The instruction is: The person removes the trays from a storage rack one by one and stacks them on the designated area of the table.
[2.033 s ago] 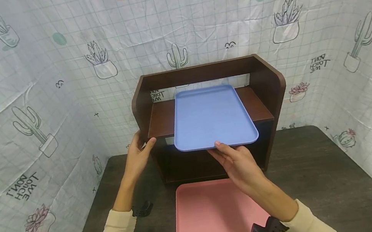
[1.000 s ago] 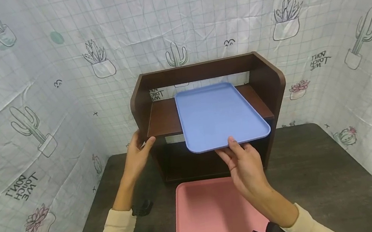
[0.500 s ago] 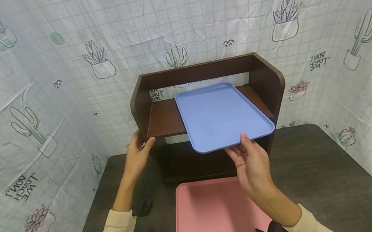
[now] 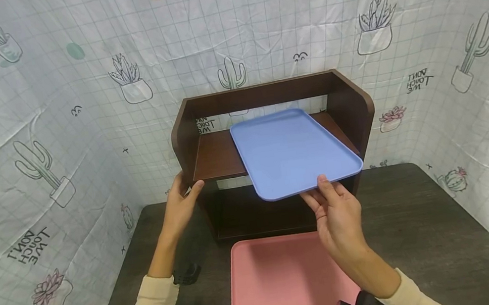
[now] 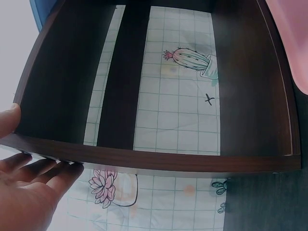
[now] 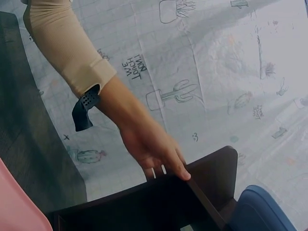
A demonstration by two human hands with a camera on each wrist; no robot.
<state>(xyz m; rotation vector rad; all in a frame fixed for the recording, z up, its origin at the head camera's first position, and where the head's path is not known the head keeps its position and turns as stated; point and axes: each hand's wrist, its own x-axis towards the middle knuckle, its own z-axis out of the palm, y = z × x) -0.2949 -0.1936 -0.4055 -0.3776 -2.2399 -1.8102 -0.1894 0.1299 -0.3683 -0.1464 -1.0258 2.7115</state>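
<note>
A blue tray (image 4: 295,151) lies with its far part over the upper board of a dark brown wooden shelf unit (image 4: 215,158). Its near edge juts out past the front, turned toward the right. My right hand (image 4: 339,217) pinches that near edge, thumb on top and fingers underneath. On the unit's left side panel, my left hand (image 4: 180,206) holds the front edge at the height of the upper board. The left wrist view shows the left hand (image 5: 29,197) with its thumb inside the panel and its fingers outside.
A pink tray (image 4: 287,279) lies flat on the dark table (image 4: 428,231) in front of the shelf unit. Behind and on both sides hangs a white grid cloth (image 4: 266,33) with cactus drawings. The unit's lower compartment (image 4: 256,212) sits under the blue tray.
The right hand has moved to the right, swinging the blue tray's near edge right, while its far edge stayed over the board. The left hand has kept its place on the panel.
</note>
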